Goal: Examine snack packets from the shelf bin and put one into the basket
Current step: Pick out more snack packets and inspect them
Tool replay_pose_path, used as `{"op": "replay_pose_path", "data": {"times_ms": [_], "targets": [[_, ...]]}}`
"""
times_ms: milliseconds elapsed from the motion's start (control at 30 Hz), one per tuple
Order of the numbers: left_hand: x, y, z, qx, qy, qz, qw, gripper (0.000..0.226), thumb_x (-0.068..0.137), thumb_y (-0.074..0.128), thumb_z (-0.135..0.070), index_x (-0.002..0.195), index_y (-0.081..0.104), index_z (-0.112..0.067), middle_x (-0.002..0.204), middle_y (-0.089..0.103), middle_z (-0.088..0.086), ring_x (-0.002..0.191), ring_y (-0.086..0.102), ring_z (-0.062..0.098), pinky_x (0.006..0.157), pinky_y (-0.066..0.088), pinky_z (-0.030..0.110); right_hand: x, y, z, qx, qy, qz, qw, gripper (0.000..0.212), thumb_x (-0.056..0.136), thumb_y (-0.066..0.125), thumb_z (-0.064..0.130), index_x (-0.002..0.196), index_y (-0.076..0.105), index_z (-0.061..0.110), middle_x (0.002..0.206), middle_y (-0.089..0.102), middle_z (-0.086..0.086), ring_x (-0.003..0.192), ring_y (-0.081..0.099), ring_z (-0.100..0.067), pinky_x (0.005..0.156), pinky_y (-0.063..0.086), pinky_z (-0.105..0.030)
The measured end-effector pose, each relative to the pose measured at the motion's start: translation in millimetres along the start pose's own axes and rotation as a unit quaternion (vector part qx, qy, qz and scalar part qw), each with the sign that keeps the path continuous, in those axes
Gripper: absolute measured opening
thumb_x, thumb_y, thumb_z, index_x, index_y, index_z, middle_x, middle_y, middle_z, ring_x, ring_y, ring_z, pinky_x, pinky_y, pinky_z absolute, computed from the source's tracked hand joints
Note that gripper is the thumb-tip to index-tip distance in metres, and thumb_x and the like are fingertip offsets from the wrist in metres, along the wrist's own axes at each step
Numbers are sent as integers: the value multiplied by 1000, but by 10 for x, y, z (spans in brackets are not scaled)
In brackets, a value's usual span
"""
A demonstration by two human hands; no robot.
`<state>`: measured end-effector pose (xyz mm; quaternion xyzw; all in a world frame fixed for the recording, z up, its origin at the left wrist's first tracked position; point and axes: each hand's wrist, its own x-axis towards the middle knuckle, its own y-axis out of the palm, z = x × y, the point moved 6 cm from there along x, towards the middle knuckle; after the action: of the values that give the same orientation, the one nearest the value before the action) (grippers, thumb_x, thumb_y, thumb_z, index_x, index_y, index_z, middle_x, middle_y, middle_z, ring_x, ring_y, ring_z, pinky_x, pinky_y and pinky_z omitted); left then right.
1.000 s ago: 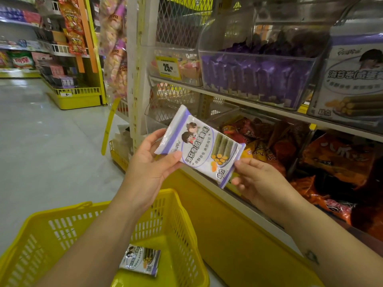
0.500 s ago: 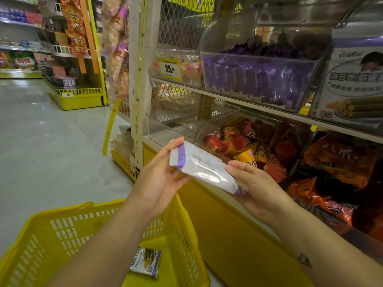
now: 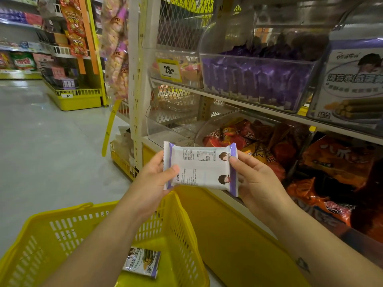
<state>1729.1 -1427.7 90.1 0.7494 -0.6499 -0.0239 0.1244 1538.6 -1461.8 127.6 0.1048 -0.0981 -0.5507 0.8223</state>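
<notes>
A white snack packet (image 3: 200, 166) with purple end strips is held level in front of the shelf, its printed back side facing me. My left hand (image 3: 154, 179) pinches its left end, thumb on top. My right hand (image 3: 256, 181) pinches its right end. Below, a yellow basket (image 3: 68, 228) hangs under my left forearm, with another packet of the same kind (image 3: 143, 263) lying on its floor. The clear shelf bin (image 3: 257, 79) with purple packets sits on the upper shelf, above the hands.
A lower bin (image 3: 238, 137) holds orange and red snack bags. A large purple and white box (image 3: 352, 83) stands at upper right. A yellow price tag (image 3: 169, 69) hangs on the left bin. The yellow shelf base (image 3: 234, 235) runs beside the basket. Grey aisle floor (image 3: 41, 152) lies to the left.
The packet has been turned over from its picture front to its printed back and brought lower and level between both hands. The view has shifted slightly.
</notes>
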Motion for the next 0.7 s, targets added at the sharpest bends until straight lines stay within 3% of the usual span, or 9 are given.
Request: {"op": "replay_pose_path", "data": {"times_ms": [200,300,400,533,700], "targets": [[34,-44,24,-5,-1,-7,1000,44,98,49,-4,128,52,-36,117,71,-2,107,68,17,93,51,41,0,-101,131,-110,-102,-77,986,22,93,57,9,93,73,23,94,76,-1,86,73,-20,65,60,-26],[31,-46,36,-3,-3,-6,1000,46,98,49,-5,126,52,-41,115,71,-2,106,68,17,94,50,44,-11,-98,196,-164,-135,-81,974,24,93,58,7,97,72,27,94,76,-1,89,72,-19,72,60,-32],[28,-40,40,-5,-5,-6,1000,45,98,50,-5,119,53,-45,113,72,-2,103,69,16,92,52,43,-23,-65,211,-179,-147,-63,971,32,95,55,6,103,68,34,92,76,-1,88,72,-15,70,60,-29],[27,-42,17,-18,-9,-14,1000,46,97,51,-4,125,52,-41,114,72,1,104,69,19,93,51,46,-5,-66,207,-145,-126,-30,981,33,96,52,8,103,68,36,95,76,2,87,72,-12,67,58,-23],[45,-139,-15,-44,-5,-60,997,49,97,51,-3,134,50,-34,108,74,-4,101,70,17,91,54,46,11,-70,97,-115,-21,74,990,33,96,50,5,114,68,27,79,71,6,62,58,-6,62,55,-22]]}}
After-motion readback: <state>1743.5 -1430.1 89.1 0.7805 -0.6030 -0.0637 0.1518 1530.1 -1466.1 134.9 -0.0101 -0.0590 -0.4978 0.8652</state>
